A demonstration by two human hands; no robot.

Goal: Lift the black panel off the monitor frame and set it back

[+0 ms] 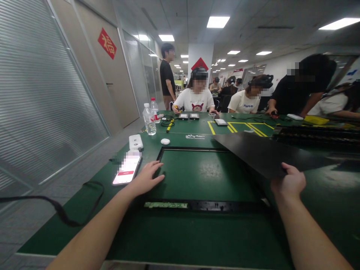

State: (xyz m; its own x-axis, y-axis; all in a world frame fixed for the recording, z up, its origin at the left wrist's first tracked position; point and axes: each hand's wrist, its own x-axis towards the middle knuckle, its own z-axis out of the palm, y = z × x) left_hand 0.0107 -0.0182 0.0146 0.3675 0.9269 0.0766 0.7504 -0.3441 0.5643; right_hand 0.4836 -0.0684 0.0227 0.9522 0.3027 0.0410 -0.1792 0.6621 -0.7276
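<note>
A black rectangular frame lies flat on the green table in front of me, with a green circuit strip along its near edge. My left hand rests open on the frame's left side, fingers stretched flat. My right hand is closed on the near edge of a large black sheet, which is lifted and tilted above the frame's right side.
A phone with a lit screen lies left of the frame, a white device and a white oval object beyond it. Two water bottles stand at the far left. Several people sit across the table. A black cable hangs off the left edge.
</note>
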